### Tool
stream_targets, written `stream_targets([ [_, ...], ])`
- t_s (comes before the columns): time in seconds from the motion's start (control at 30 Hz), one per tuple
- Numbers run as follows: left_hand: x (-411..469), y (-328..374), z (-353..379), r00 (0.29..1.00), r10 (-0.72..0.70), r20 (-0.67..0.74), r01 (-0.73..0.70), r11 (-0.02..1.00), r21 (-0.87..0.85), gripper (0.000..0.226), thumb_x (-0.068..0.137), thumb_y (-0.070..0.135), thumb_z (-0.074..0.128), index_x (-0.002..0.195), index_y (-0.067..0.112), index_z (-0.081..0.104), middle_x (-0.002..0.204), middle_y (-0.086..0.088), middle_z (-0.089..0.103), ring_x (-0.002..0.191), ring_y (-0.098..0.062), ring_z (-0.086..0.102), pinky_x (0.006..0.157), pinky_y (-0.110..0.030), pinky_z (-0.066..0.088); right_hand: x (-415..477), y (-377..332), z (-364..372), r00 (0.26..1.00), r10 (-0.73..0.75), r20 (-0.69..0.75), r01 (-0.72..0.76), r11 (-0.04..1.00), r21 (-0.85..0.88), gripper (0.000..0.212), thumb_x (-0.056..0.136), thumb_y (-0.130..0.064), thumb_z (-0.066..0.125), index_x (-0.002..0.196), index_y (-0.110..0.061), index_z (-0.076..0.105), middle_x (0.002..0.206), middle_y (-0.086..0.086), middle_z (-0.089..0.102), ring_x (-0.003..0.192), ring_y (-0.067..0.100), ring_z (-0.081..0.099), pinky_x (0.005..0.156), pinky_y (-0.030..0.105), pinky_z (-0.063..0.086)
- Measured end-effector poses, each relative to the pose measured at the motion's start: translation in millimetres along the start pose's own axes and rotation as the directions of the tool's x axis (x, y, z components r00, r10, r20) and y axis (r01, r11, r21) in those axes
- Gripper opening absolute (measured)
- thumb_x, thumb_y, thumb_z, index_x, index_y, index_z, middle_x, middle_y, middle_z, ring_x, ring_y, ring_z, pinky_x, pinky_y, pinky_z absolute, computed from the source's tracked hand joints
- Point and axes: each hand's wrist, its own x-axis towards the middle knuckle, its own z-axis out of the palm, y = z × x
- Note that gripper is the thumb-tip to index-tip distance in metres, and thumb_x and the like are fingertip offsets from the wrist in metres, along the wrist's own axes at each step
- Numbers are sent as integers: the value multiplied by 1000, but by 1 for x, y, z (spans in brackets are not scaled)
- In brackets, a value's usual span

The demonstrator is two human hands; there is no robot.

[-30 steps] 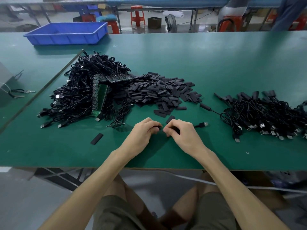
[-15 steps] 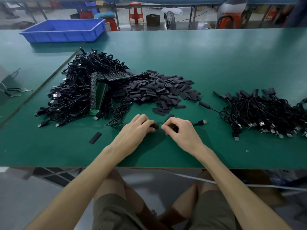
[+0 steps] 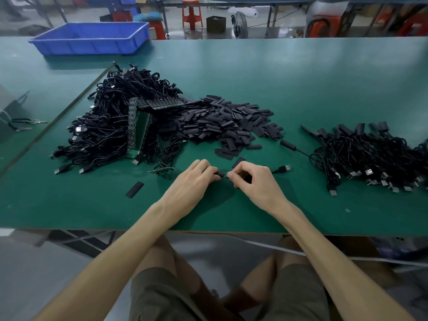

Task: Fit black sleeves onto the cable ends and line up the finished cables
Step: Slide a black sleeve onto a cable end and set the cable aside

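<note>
In the head view, the left hand (image 3: 194, 181) is pinching a black sleeve (image 3: 220, 174) in curled fingers at the near middle of the green table (image 3: 289, 77). The right hand (image 3: 254, 184) is gripping the end of a cable (image 3: 276, 170) just beside it, with the USB plug (image 3: 286, 168) lying to that hand's right. Behind them, a heap of loose sleeves (image 3: 222, 121) is lying between a tangled cable pile (image 3: 108, 128) on the left and a sleeved cable bunch (image 3: 370, 154) on the right.
</note>
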Motion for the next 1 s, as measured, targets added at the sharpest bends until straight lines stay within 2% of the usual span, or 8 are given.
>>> stream_targets([
  [0.17, 0, 1, -2, 1000, -26, 8, 27, 999, -44, 21, 104, 18, 56, 113, 1, 64, 99, -9, 58, 94, -27, 55, 79, -41, 51, 0, 0, 0, 1000, -2, 0, 2, 1000, 25, 21, 98, -30, 69, 79, -20, 67, 69, -3, 67, 65, 14, 60, 65, 29, 48],
  [0.33, 3, 2, -4, 998, 23, 51, -19, 997, -71, 20, 103, 13, 57, 118, 0, 62, 102, -10, 56, 95, -27, 51, 84, -36, 45, 0, 1, -1, 1000, -12, 15, 12, 1000, 22, 19, 97, -29, 70, 80, -19, 68, 70, -4, 67, 64, 8, 57, 62, 20, 44],
  [0.5, 2, 2, -5, 997, 39, 74, -32, 995, -96, 23, 104, 11, 53, 123, 1, 61, 98, -7, 52, 91, -23, 46, 81, -31, 40, -1, 2, 0, 1000, -24, 5, 24, 1000, -13, 19, 99, -30, 67, 82, -22, 69, 70, -7, 65, 66, 10, 58, 62, 18, 42],
  [0.63, 1, 3, -4, 995, 14, 94, -3, 993, -116, 16, 105, 10, 49, 113, 5, 61, 95, -4, 55, 90, -21, 49, 81, -30, 41, 0, 0, 1, 998, -43, -36, 42, 999, -17, 17, 101, -30, 65, 86, -23, 69, 69, -10, 65, 66, 6, 59, 62, 13, 40],
  [0.73, 1, 2, -2, 991, -53, 122, 69, 988, -135, 10, 104, 7, 48, 104, 8, 57, 94, 0, 59, 91, -21, 51, 78, -24, 34, -1, -1, 2, 998, -61, -23, 61, 998, -32, 14, 100, -32, 66, 93, -21, 71, 78, -11, 68, 73, 8, 63, 68, 18, 46],
  [0.83, 2, 2, -2, 987, -99, 129, 117, 983, -142, 9, 105, 9, 47, 102, 8, 56, 85, 4, 54, 84, -24, 51, 71, -24, 25, -2, -2, 3, 997, -72, 0, 71, 992, -106, 13, 98, -30, 69, 100, -18, 69, 89, -8, 67, 84, 12, 62, 78, 30, 51],
  [0.9, 1, 2, -3, 985, -119, 129, 137, 981, -141, 10, 105, 11, 48, 104, 8, 57, 84, -1, 59, 81, -25, 51, 69, -26, 24, -3, -3, 3, 997, -79, -1, 78, 989, -122, 12, 98, -29, 69, 101, -18, 68, 92, -8, 67, 87, 13, 62, 82, 34, 52],
  [1.0, 1, 3, -5, 983, -121, 136, 141, 980, -141, 13, 104, 11, 48, 109, 7, 59, 94, -6, 68, 86, -25, 55, 72, -27, 28, -5, -6, 2, 993, -117, 1, 117, 986, -119, 14, 98, -24, 69, 111, -20, 69, 99, -6, 69, 96, 11, 64, 90, 32, 52],
])
